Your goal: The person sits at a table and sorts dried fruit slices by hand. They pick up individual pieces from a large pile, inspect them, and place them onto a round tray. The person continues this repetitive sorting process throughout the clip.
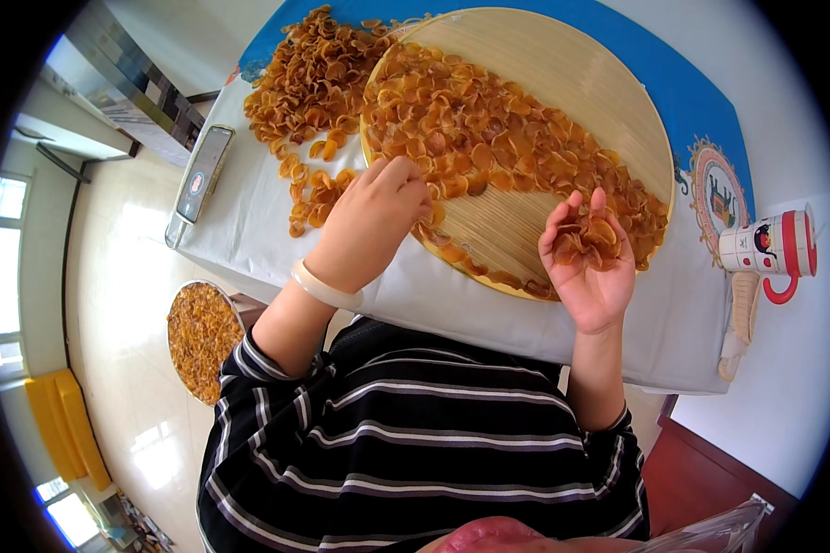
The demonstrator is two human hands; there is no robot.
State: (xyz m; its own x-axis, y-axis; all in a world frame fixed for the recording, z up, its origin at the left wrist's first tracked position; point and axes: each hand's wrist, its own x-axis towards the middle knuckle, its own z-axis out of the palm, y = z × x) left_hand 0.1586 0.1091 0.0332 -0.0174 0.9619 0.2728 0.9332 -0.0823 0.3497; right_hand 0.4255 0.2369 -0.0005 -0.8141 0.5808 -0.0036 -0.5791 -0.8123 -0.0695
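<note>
Thin, curled, amber-brown dried slices (489,129) cover a band across a large round woven bamboo tray (581,101), with more along its near rim. My right hand (599,293) is palm up over the tray's near right part, its fingers curled round a small heap of slices (587,241). At the tray's near left rim, my left hand (371,221) points down with its fingers pressed together. Its fingertips are beside slices, but what they pinch is hidden. Left of the tray lies a loose pile of slices (314,78), some scattered toward my left hand.
A phone (203,175) leans at the table's left edge. On the right stands a white and red mug (767,247). White and blue cloth (682,111) covers the table. Below the table's left side sits another round tray of brown pieces (203,336).
</note>
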